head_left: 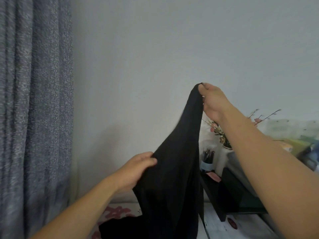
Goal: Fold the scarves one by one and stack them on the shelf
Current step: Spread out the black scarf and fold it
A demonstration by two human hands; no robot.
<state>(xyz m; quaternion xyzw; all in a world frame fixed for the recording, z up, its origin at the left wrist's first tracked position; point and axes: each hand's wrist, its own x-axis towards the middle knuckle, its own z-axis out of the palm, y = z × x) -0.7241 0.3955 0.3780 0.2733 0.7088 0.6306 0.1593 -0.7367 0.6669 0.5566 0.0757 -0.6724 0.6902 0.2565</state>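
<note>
The long black knit scarf hangs in front of you, its tail pooling on the bed below. Your right hand pinches the top end high; your left hand grips the edge lower down. Draw that edge taut and bring the ends together squarely. No readable writing anywhere.

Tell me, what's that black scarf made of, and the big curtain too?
The black scarf looks like soft, thin, matte cloth: it hangs limp in folds from both hands. The curtain seems a thicker, speckled grey-blue woven fabric with pleats.
</note>
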